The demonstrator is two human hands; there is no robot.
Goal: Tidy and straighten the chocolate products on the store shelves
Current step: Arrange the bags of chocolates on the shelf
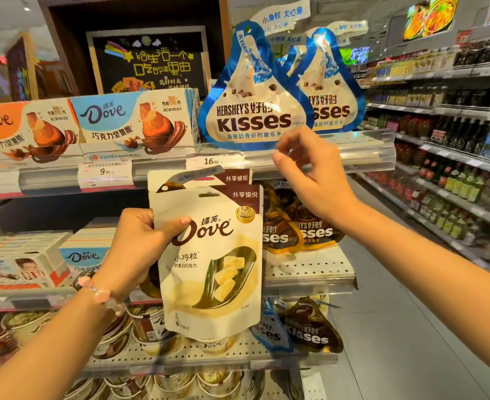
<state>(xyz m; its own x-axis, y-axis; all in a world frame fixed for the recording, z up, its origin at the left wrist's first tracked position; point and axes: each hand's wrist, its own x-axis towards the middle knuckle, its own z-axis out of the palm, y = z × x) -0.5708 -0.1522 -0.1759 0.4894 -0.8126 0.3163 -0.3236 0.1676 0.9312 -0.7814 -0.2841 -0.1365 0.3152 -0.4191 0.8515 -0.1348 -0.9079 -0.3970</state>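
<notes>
My left hand grips the left edge of a cream Dove white-chocolate pouch, thumb across its front, holding it upright before the middle shelf. A second like pouch shows just behind its top. My right hand hovers with relaxed, slightly curled fingers below two blue Hershey's Kisses bags on the top shelf; it holds nothing. Dove boxes line the top shelf to the left. Dark Kisses bags hang behind the pouch.
A clear plastic rail with price tags fronts the top shelf. Lower shelves hold Dove cups and more Kisses bags. Boxed goods sit at the left. An aisle with bottle shelves runs along the right.
</notes>
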